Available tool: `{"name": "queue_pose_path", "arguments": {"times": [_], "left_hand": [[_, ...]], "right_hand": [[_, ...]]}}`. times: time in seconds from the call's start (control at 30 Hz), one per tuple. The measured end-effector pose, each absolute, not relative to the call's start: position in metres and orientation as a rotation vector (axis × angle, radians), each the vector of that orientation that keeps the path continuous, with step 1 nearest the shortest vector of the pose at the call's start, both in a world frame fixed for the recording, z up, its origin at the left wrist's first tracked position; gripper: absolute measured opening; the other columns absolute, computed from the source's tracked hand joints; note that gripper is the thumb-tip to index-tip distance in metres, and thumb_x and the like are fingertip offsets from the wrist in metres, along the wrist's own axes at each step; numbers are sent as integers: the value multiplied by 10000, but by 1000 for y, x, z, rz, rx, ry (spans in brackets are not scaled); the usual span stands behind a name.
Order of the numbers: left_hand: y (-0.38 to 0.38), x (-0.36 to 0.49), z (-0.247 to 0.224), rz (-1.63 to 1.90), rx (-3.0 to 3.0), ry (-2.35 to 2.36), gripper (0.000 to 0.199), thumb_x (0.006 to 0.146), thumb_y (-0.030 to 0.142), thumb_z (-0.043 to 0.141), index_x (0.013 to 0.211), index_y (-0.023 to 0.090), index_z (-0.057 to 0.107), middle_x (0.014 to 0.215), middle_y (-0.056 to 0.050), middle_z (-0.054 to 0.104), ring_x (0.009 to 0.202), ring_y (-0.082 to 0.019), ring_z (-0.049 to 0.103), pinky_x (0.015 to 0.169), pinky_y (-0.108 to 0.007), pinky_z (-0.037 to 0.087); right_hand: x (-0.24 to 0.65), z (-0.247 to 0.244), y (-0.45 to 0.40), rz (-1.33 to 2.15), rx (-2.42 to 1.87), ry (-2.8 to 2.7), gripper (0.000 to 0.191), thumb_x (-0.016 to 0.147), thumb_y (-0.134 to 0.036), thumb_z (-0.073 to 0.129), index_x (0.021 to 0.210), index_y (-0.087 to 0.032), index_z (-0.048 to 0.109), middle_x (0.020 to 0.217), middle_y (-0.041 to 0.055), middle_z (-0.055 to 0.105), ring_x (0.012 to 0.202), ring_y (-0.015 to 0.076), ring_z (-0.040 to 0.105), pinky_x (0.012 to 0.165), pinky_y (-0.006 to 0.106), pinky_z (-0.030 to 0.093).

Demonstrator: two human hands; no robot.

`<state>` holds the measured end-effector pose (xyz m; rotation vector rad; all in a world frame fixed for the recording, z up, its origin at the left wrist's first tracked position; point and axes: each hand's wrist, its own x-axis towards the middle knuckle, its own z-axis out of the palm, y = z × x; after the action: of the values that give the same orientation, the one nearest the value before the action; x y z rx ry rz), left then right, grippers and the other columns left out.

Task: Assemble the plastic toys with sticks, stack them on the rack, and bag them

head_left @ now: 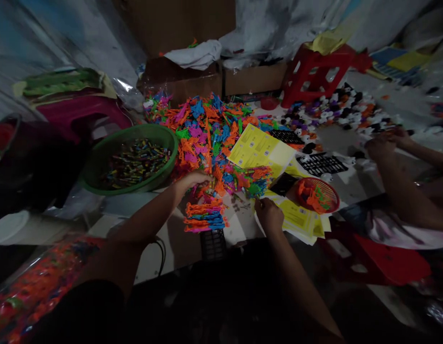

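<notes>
My left hand (198, 179) is closed at the near edge of a big heap of small plastic toys (198, 134) in orange, blue, pink and green. What its fingers pinch is lost among the bright pieces. To the right, my right hand (270, 216) is curled with its fingertips together, and anything in them is too small to name. Just beyond it lies a bunch of coloured toys (259, 181). Below my left hand, a stack of orange and blue toys (206, 215) lies in rows above a black grid tray (213, 243).
A green basin (167, 167) of small wrapped pieces stands left. Yellow printed sheets (255, 145) and a red basket (336, 198) lie right. At far right, another person's hands (382, 145) work near a pile of white, black, orange and purple pieces (345, 110). A red stool (303, 71) stands behind.
</notes>
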<state>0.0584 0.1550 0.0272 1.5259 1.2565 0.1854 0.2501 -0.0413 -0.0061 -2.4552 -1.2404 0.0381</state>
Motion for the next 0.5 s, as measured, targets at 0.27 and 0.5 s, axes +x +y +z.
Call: {"name": "queue_pose_path", "arguments": {"times": [0.27,0.5], "left_hand": [[130,54,73,613,1125,868,308,575,341,728,799,152,633,815,-26,628,756,-115,564,791,-296,446],[102,77,83,596,948,816,177,637,193,703,785,141,622,857,-39,628,857,-147,568,797,-361,496]], "right_hand": [[244,10,-28,45,-2140,-1184,378,821,-452,439,749,-147,650,678,78,659,583,153,566,541,241,307],[222,42,-45,526,-1736,-1261,408,774,-531,470,683,-165,626,530,5,572,477,105,490,478,207,348]]}}
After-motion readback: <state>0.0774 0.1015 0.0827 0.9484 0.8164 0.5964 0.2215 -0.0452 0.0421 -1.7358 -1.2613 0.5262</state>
